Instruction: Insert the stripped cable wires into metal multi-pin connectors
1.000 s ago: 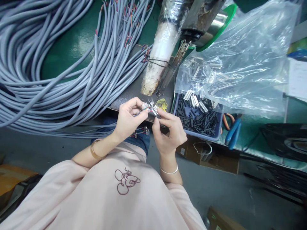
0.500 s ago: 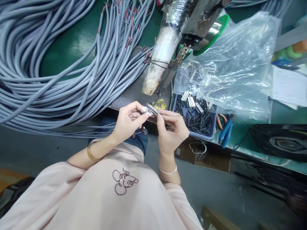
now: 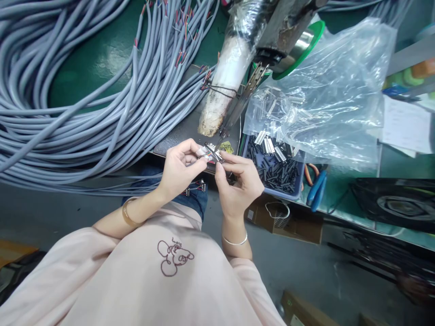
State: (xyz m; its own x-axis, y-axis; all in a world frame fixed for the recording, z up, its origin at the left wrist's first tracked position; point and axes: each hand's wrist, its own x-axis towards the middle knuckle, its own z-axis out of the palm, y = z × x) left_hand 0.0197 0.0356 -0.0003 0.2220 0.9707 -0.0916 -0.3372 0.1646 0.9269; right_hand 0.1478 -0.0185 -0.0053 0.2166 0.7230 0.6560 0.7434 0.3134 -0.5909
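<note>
Between my two hands is a small metal pin connector (image 3: 213,152), lying at a slant below the tip of a soldering tool (image 3: 243,102). My left hand (image 3: 181,170) pinches its left end, where thin coloured wires show at the fingertips. My right hand (image 3: 239,181) has thumb and fingers closed at the right end; whether they grip the connector itself or a wire is too small to tell. A yellow scrap (image 3: 226,146) lies just behind the connector.
Grey cables (image 3: 102,122) cover the left side. To the right stand a blue tray (image 3: 295,195) of black sleeves and connectors, a plastic bag (image 3: 340,95), pliers (image 3: 316,190) and a green-rimmed spool (image 3: 314,50). A white wrapped tube (image 3: 224,81) hangs over the middle.
The view has shifted slightly. The connector has turned a little between my fingers, and its coloured wires show more clearly. Both hands keep their pinched pose.
</note>
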